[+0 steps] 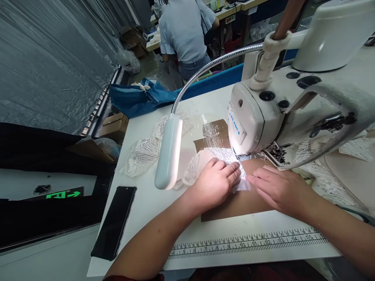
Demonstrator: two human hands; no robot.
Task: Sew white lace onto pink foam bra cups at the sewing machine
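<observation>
A white lace piece [222, 154] runs beneath the head of a JUKI sewing machine [249, 121], lit brightly near the needle. My left hand [215, 181] lies on the lace just left of the needle area, fingers laid out and pressing it down; the thumb is hidden. At the lace's right edge, the thumb and index finger of my right hand [272, 185] come together on it, the other fingers bent. Both hands are above a brown sheet [240, 207] on the white table [149, 210]. The needle tip is hard to make out.
Cream lace cups [142, 156] lie left of a lamp [168, 156] on a bendable neck. A black phone [114, 222] rests at the left edge, a ruler strip [249, 244] along the front. More lace [356, 148] sits right. Beyond the table a person [186, 35] sits facing away.
</observation>
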